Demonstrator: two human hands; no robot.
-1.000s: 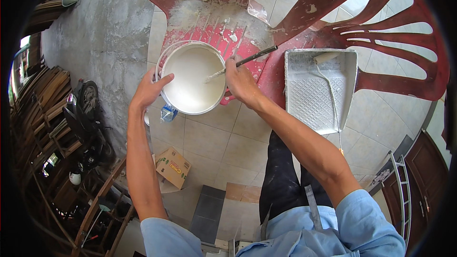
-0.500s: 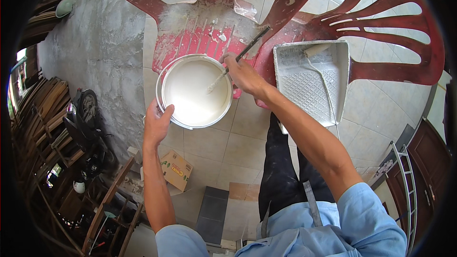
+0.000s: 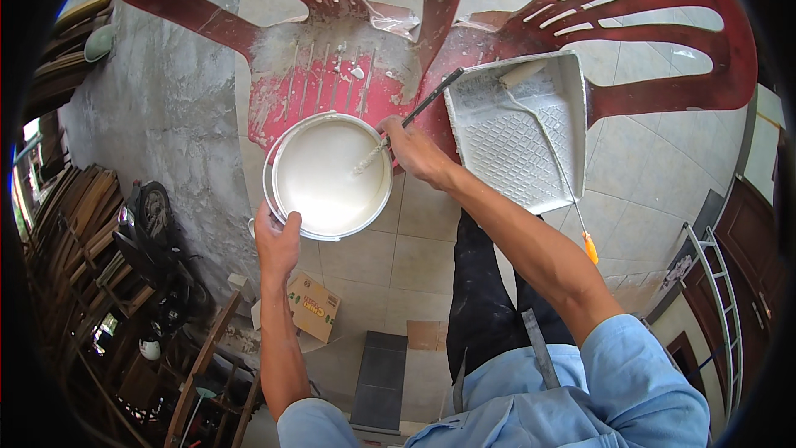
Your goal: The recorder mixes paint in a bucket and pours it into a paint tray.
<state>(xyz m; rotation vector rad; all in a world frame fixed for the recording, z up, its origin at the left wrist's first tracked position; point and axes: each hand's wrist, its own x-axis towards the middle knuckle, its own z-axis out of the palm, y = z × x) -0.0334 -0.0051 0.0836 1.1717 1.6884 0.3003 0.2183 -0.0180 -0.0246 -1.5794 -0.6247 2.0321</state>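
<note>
Tiled floor, two red plastic chairs (image 3: 332, 83): left hand (image 3: 278, 241) grips the paint bucket (image 3: 330, 176) rim, right hand (image 3: 414, 152) clasps the stirring stick (image 3: 414, 112).

A paint bucket (image 3: 332, 176) sits at the front edge of the left plastic chair (image 3: 315, 75). The left hand (image 3: 278, 242) grips the bucket's near rim; the right hand (image 3: 414, 152), just right of the bucket, holds a stirring stick (image 3: 406, 126) whose lower end dips in the paint. Right of that, a roller tray (image 3: 522, 137) rests on the second chair (image 3: 663, 50), with a paint roller (image 3: 539, 108) lying in it, its handle overhanging the near edge. A cardboard box (image 3: 313, 307) lies on the floor, below the bucket.
</note>
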